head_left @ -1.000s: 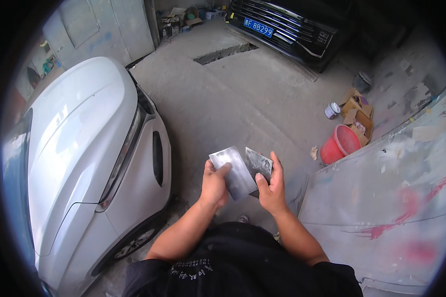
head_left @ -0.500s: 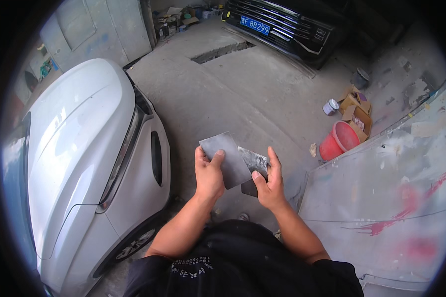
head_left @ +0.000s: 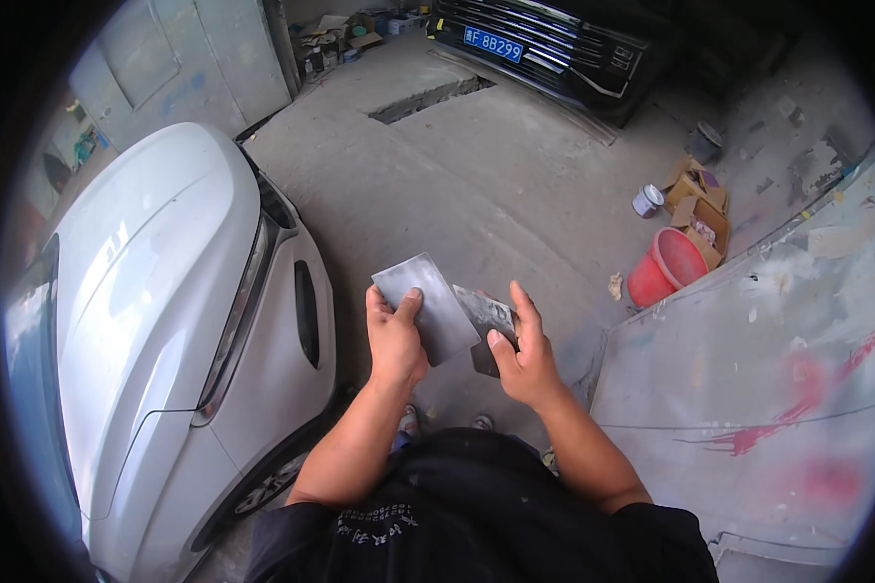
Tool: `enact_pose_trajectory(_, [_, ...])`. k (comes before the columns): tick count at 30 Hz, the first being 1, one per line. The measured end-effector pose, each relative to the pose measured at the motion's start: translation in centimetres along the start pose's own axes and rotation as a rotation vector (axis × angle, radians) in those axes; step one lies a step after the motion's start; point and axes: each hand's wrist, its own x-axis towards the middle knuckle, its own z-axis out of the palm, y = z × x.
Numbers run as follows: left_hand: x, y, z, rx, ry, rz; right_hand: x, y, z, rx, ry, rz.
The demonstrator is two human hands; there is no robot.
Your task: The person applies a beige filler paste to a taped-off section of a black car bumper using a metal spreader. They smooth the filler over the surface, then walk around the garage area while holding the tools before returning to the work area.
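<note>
My left hand [head_left: 396,335] grips a thin, flat grey rectangular plate [head_left: 428,301], its thumb lying on the upper face. My right hand [head_left: 523,350] holds a dark flat piece [head_left: 492,360] with pale grey smears on its upper part, pinched under the thumb while the index finger points up. The two pieces meet in front of my body, the grey plate's right edge overlapping the dark piece. The fingers beneath both are hidden.
A white car [head_left: 156,253] stands close at my left. To the right are a red bucket [head_left: 651,282], a lidded can [head_left: 647,201], cardboard boxes [head_left: 700,209] and a paint-marked panel [head_left: 671,389]. A black car [head_left: 554,49] and a floor slot [head_left: 428,101] lie ahead.
Both hands have shifted slightly left with their pieces. The dark piece has turned a little against the grey plate. My shoes show more below.
</note>
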Motion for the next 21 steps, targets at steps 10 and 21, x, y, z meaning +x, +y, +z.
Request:
enact_pose_trajectory(10, [-0.1,-0.2,0.8,0.003,0.046,0.061,0.0,0.0,0.3,-0.109,0.000,-0.048])
enact_pose_trajectory(21, [-0.2,0.2,1.2,-0.047,0.027,0.010,0.3,-0.1,-0.1,-0.181,0.017,-0.107])
